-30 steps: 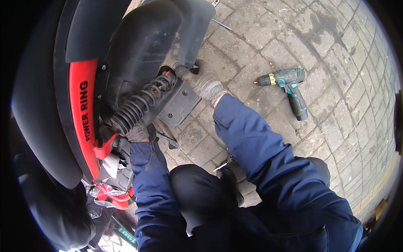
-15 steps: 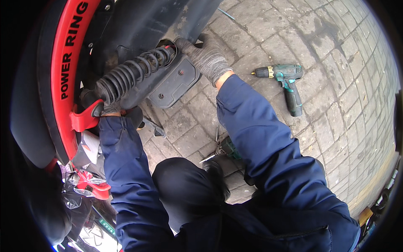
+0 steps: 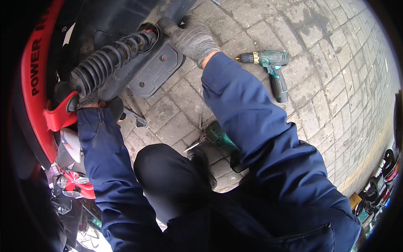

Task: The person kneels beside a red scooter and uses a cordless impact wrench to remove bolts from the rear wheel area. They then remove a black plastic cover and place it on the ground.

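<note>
A black coil-spring shock absorber (image 3: 113, 59) slants beside a red frame part (image 3: 40, 80) of a vehicle. My right hand (image 3: 193, 40), in a grey knitted glove, is at the shock's upper end. Its thumb lies by the edge of a black plastic cover (image 3: 153, 71) with two bolts, and its fingers curl out of sight around that edge. My left hand (image 3: 89, 100), also gloved, reaches behind the shock's lower end, near a red bracket (image 3: 62, 113). Only a strip of that glove shows; its fingers are hidden.
A green and black cordless drill (image 3: 273, 71) lies on the paving (image 3: 319, 126) to the right. Under my right forearm lies another green power tool (image 3: 218, 134), partly covered. Plastic-wrapped red parts (image 3: 77, 185) are at lower left, and assorted items (image 3: 378, 180) line the right edge.
The whole view has shifted, so the vehicle, drill and hands appear farther left and higher. Both hands stay at the same spots on the vehicle.
</note>
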Tool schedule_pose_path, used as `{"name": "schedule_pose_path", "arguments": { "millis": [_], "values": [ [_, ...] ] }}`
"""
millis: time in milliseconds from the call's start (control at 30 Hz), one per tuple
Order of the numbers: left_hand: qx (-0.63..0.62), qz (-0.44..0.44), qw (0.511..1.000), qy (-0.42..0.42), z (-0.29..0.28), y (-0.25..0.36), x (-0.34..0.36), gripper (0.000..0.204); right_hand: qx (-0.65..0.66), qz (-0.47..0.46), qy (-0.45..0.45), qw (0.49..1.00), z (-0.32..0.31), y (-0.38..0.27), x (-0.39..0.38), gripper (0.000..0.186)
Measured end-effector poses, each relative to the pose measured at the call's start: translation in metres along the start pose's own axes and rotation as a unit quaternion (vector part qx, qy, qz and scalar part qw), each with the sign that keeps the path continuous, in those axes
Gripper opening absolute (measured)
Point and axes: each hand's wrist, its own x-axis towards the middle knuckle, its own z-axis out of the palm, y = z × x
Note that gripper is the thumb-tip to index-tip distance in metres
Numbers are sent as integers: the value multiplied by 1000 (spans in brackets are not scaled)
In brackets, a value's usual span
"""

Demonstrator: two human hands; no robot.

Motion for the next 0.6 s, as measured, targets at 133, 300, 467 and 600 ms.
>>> {"name": "schedule_pose_path", "arguments": {
  "millis": [133,300,467,600],
  "values": [
    [-18,-7,1000,5,-2,1,2,45,-39,26,-66,997,-36,23,12,60],
    [-34,-15,999,7,5,-12,-3,47,-194,62,-132,970,-74,83,28,48],
    [-60,-25,998,24,11,-25,2,49,-171,188,-258,932,-89,130,-9,40],
    [-85,-44,995,40,3,-22,6,51,-460,-150,-528,698,-64,153,-77,36]
  ]
}}
